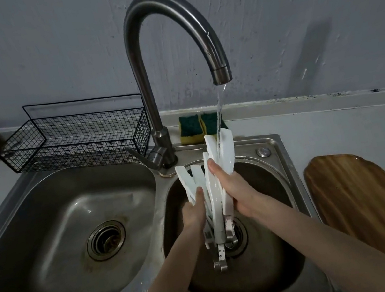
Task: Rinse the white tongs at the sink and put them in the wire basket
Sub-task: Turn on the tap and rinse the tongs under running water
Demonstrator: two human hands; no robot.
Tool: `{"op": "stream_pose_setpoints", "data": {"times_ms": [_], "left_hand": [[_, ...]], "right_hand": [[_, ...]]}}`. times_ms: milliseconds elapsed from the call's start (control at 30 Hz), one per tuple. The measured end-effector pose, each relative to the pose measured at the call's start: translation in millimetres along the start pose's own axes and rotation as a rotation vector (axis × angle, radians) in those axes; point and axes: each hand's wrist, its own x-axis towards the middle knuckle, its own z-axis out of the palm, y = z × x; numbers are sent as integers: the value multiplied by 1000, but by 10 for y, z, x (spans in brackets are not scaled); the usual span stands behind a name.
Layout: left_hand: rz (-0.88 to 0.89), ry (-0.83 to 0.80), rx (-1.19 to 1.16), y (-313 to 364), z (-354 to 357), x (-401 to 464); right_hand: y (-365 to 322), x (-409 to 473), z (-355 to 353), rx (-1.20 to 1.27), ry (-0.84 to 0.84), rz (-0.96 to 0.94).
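Observation:
Several white tongs [213,193] are bunched upright over the right sink bowl [275,177], tips up and metal hinge ends down. My left hand [194,211] grips them from the left. From the right, my right hand [237,189] holds them higher up, thumb on the blades. Water runs from the steel tap [146,77] onto the upper tips. The black wire basket [75,140] stands empty on the counter behind the left bowl.
The left sink bowl [33,223] has an open drain. Two green-and-yellow sponges [198,127] sit behind the sink rim. A wooden cutting board [374,204] lies on the counter at the right. A blurred object sits at the far left edge.

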Motion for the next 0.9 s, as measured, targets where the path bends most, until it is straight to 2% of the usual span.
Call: {"op": "stream_pose_setpoints", "data": {"times_ms": [133, 267, 433, 667, 767, 900], "left_hand": [[-32, -32, -3, 2, 37, 47], [-64, -123, -161, -13, 51, 61], [-39, -220, -314, 5, 71, 52], [-5, -168, -300, 50, 24, 131], [26, -209, -299, 105, 4, 124], [27, -410, -450, 157, -16, 109]], "right_hand": [[-46, 14, 3, -122, 163, -126], [-84, -2, -41, -259, 270, -302], [-118, -46, -37, -373, 135, -345], [-66, -116, -48, -450, -37, -314], [-51, -112, -48, -439, 75, -328], [-14, -78, -123, -372, 245, -349]]}}
